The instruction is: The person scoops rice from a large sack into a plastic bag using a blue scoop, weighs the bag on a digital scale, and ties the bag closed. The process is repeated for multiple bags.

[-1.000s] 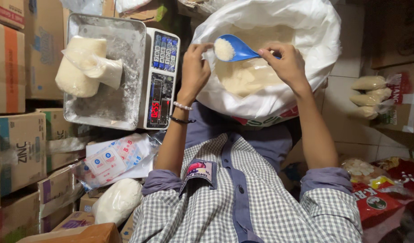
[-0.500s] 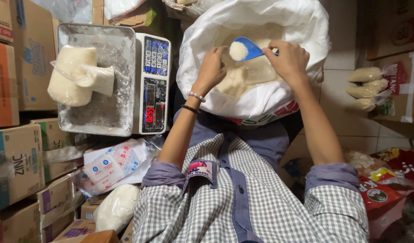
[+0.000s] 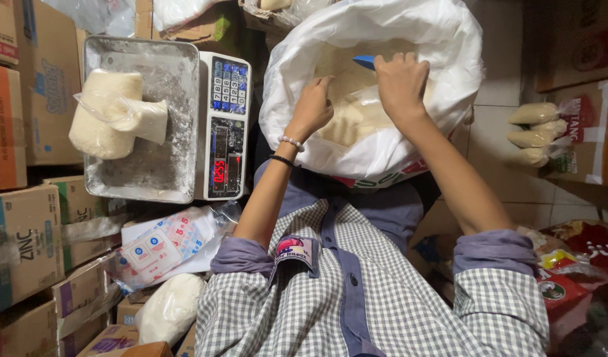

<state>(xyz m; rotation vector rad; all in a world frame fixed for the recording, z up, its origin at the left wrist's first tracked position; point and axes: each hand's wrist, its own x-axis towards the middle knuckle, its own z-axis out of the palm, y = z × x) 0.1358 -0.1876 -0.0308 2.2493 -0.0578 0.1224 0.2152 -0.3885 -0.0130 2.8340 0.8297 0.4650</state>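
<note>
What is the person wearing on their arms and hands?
Both hands, left hand and right hand, are bare, no gloves. The checked shirt's sleeves are rolled up, with plain purple-grey cuffs. The left wrist wears a white bead bracelet and a thin black band.

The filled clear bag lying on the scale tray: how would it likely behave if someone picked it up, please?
The filled clear bag would probably sag and shift in the hand, since it bulges softly around pale powder. Its loose, unsealed-looking neck might spill if tipped. The dusty metal scale tray suggests the plastic could feel slippery.
</note>
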